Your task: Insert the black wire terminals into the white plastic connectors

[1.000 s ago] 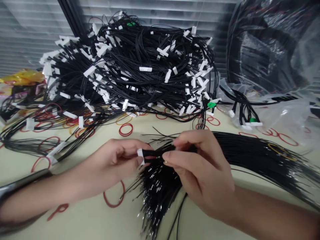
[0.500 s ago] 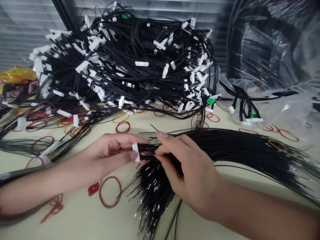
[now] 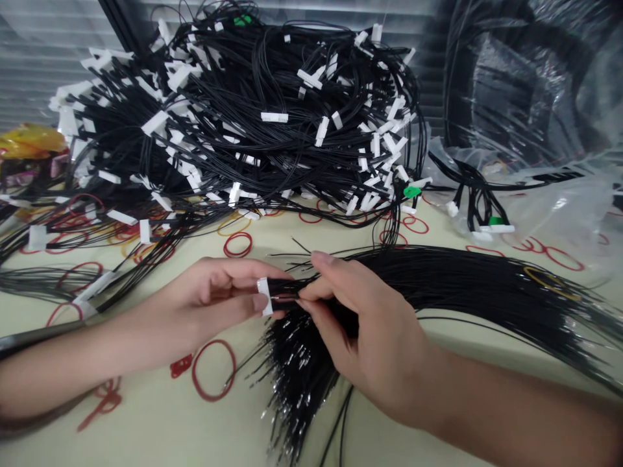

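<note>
My left hand (image 3: pixel 228 292) pinches a small white connector housing (image 3: pixel 264 296) between thumb and fingers. Black wires run from the housing's right side toward my right hand (image 3: pixel 360 318). The right thumb and index finger are pressed together on a thin black wire (image 3: pixel 286 299), whose metal tip lies close to the housing; whether the tip has entered it I cannot tell. Beneath and beside the right hand spreads a thick bundle of loose black wires (image 3: pixel 306 363) with shiny crimped ends, stretching away to the right.
Behind the hands rises a big heap of black cables (image 3: pixel 272 143) with white connectors. Rubber bands, such as a red rubber band (image 3: pixel 214 397), lie scattered on the pale table (image 3: pixel 170 447). Clear plastic bags (image 3: pixel 559 214) are at the right, a yellow bag (image 3: pixel 32 141) at the left.
The right fingers have shifted slightly left toward the connector housing, bringing the wire along. My left hand keeps the same grip. The background has moved a little with the camera.
</note>
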`<state>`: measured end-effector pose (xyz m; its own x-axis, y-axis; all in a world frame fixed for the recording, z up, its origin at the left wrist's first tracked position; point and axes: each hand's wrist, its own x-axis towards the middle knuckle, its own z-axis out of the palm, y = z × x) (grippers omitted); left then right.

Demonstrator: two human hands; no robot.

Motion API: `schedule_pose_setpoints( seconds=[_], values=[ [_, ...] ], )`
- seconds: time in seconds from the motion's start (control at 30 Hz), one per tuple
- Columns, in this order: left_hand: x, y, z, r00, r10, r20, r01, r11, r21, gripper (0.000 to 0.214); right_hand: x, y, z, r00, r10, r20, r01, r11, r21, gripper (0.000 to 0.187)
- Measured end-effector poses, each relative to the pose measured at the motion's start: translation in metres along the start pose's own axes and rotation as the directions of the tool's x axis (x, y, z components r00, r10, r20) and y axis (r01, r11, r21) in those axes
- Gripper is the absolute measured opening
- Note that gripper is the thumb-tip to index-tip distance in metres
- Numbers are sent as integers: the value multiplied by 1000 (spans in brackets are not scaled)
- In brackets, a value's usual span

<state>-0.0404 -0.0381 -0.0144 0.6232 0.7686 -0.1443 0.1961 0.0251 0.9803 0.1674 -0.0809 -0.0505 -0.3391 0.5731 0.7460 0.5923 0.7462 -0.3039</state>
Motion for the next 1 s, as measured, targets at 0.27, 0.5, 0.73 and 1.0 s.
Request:
schedule_pose_setpoints(
  seconds=[0.27,0.5,0.73,1.0],
  values=[
    [-2,-1,1,1000,-10,-6,9,1000,-14,21,-1,1,0,1000,0,28,-1,1000,28,22],
    [-2,2,1,999,4,40,-4,1000,9,19,-1,0,-1,997,-44,67,43,999,19,22],
    [-7,-2,3,995,80,57,-87,988,130,24,3,-2,-2,994,-101,53,101,995,-9,23],
    [-8,-3,10,995,82,47,-86,994,71,23,2,-6,-2,988,-138,-77,144,985,91,23]
  ],
)
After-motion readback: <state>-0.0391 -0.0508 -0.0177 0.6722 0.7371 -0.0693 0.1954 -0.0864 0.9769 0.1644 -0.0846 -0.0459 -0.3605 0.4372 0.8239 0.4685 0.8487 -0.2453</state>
